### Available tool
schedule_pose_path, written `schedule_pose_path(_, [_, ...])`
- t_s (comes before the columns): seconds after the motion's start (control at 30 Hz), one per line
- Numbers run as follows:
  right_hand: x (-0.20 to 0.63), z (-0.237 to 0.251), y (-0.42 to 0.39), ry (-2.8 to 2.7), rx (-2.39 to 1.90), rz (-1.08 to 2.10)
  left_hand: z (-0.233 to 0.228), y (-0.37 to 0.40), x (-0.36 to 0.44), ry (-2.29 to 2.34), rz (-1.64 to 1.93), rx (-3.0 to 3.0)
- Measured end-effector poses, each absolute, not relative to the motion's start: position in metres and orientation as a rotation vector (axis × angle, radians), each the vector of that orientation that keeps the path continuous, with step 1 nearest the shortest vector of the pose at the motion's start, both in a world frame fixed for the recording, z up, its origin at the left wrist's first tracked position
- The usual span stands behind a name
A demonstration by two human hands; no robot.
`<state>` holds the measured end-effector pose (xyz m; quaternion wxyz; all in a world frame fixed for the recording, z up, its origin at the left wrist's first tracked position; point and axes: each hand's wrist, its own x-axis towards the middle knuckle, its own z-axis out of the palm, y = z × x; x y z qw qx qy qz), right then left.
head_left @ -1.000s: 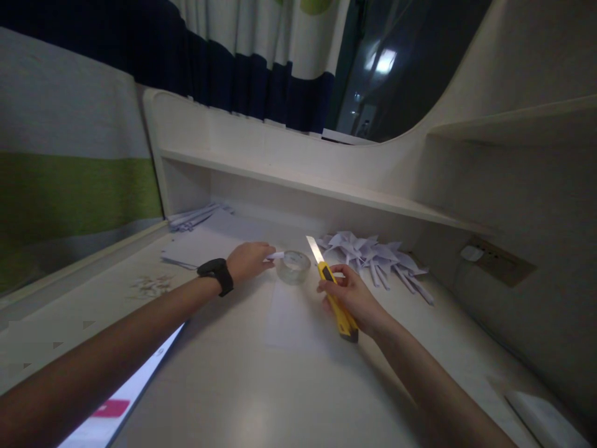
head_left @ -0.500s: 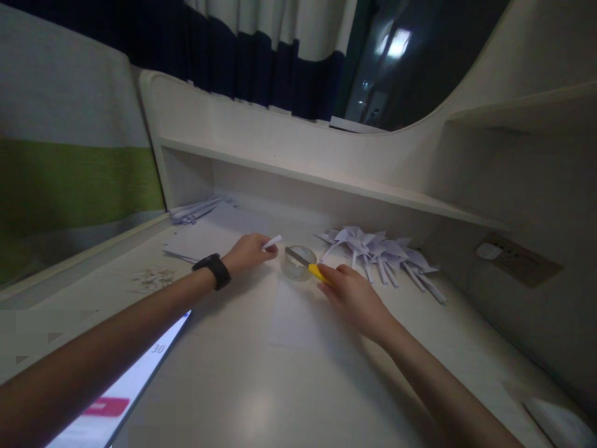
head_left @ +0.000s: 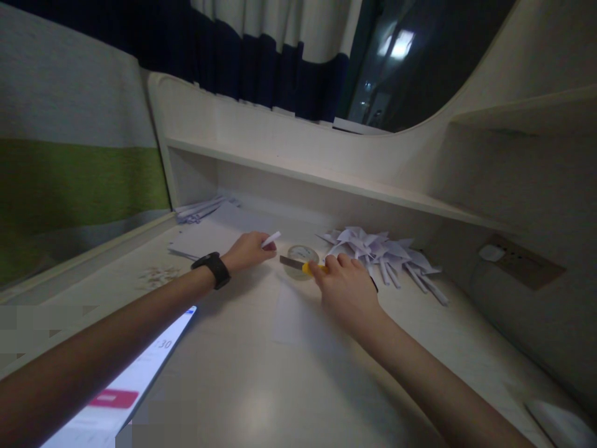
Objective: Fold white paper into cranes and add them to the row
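Head view: both hands meet at the back of the desk, by a roll of tape.
L hand: left hand pinches a small white strip between thumb & fingers, w/ a black watch on the wrist.
R hand: right hand is closed around a yellow box knife; the blade is out & points left, toward the L hand.
Tape: clear tape roll lies flat on the desk, between the hands, just behind the blade.
Gap: blade tip & L fingers are near, not touching.
Risk 1: a slip or a hard push could send the blade into the L fingers, b/c they sit right in its path.
Risk 2: the roll is loose, so it may slide or spin & the cut goes crooked.
Risk 3: the strip looks thin & could tear or stick to itself.
Around: folded paper shapes are piled to the right, paper sheets at the back left, tiny scraps near the L arm, a lit screen at the front left.
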<state>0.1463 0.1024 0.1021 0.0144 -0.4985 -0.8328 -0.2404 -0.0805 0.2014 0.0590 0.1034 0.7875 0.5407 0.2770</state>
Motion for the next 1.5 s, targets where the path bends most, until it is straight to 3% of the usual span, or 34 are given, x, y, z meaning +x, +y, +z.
schedule_pose_path(1.5, [0.116, 0.108, 0.107, -2.601, -1.406, -0.85, 0.063, 0.199, -0.074, 1.798, 0.592, 2.539])
